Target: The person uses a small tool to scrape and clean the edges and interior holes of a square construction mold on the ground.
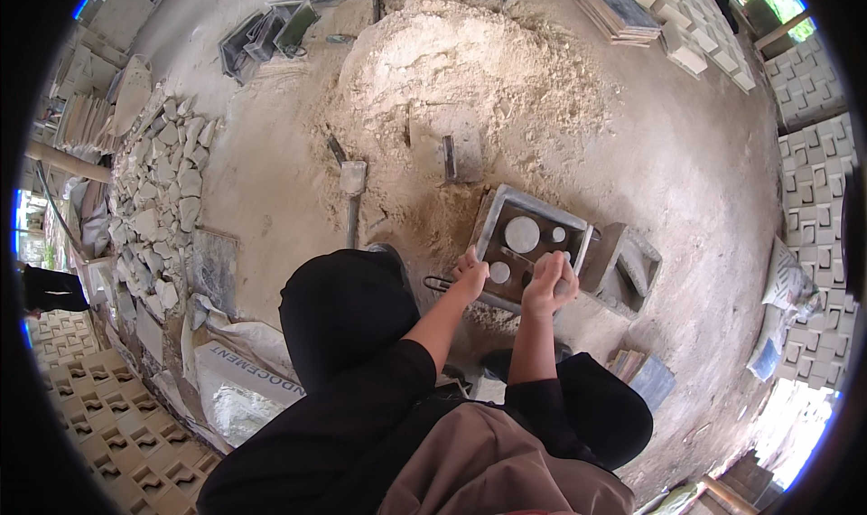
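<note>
A grey rectangular mould point(542, 201) lies on the ground in front of me, with dark material inside. Round pale discs of different sizes stand in it, the biggest disc point(522, 235) near its far side. My left hand point(470, 276) is closed at the mould's left edge, its fingertips pinched together. At the near right part, my right hand point(549, 285) is curled into a closed grip over the mould. What either hand holds is hidden by the fingers. A metal loop handle point(438, 283) sticks out beside my left hand.
Beyond the mould spreads a heap of pale sand point(433, 59). A short-bladed tool point(353, 179) and a flat plate with a grip point(464, 156) lie before it. Another mould point(623, 266) stands right. Broken pieces point(158, 190) and a sack point(239, 370) lie left; stacked blocks point(817, 163) line the right.
</note>
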{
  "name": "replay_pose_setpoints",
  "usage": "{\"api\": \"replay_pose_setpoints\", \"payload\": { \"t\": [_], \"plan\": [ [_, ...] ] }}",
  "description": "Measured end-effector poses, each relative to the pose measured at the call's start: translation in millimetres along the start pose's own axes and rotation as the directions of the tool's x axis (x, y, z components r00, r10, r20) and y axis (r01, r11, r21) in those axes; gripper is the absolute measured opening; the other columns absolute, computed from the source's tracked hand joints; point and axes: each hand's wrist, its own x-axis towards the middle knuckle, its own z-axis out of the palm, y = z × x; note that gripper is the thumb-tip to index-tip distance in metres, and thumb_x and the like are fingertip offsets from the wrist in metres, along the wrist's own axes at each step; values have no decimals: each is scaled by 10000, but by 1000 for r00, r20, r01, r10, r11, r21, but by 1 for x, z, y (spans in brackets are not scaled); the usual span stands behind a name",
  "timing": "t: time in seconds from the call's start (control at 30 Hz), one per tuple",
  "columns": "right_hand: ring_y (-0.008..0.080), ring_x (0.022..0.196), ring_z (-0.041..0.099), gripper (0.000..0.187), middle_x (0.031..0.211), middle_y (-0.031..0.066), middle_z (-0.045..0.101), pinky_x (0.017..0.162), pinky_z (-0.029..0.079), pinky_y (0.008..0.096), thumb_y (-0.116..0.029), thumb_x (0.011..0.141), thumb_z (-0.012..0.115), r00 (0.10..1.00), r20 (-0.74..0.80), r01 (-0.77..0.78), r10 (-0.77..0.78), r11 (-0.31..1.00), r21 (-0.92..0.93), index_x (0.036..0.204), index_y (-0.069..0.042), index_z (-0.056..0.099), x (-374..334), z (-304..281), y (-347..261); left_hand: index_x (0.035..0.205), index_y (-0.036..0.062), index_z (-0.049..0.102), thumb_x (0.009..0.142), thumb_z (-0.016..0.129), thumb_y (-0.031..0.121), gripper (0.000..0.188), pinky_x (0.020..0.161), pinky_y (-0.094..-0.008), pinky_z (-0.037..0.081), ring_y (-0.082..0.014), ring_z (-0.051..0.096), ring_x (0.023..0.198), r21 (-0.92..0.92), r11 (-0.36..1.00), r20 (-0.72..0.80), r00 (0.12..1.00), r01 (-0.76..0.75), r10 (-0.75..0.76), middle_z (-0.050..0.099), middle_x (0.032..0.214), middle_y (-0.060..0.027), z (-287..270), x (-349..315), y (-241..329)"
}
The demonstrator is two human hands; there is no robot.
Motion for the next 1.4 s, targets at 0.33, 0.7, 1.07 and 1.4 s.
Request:
{"api": "replay_pose_setpoints", "payload": {
  "t": [0.33,0.7,1.07,1.4],
  "plan": [
    [47,402,305,402,440,-16,368,375,201,226,-101,871,448,997,-50,-53,54,999,11,488,-33,344,7,-2,-39,1338,134,116,644,457,266,785,990,-510,112,-379,69,1245,1,999,10,999,33,-33,97,1375,-127,-3,-6,7],
    [42,382,259,407,442,-21,352,361,185,222,-98,871,439,989,-57,-122,138,967,223,496,-71,282,16,-13,-13,1345,144,117,632,471,256,804,996,-492,120,-366,99,1236,23,999,4,999,32,-32,134,1362,-120,-4,-3,0],
    [33,410,292,333,451,-31,354,379,211,223,-33,805,455,970,-123,-181,208,963,201,489,-55,352,28,-7,-21,1340,121,149,625,475,228,793,989,-481,124,-403,99,1208,-56,998,24,1000,-15,16,129,1355,-154,-3,-8,12],
    [29,441,335,289,472,-25,405,399,243,205,-62,802,451,969,-159,-180,191,980,81,516,-31,416,19,-15,-7,1342,109,125,621,481,222,812,986,-486,130,-400,115,1202,29,1000,58,998,-2,0,156,1332,-161,-9,2,-1]
  ]
}}
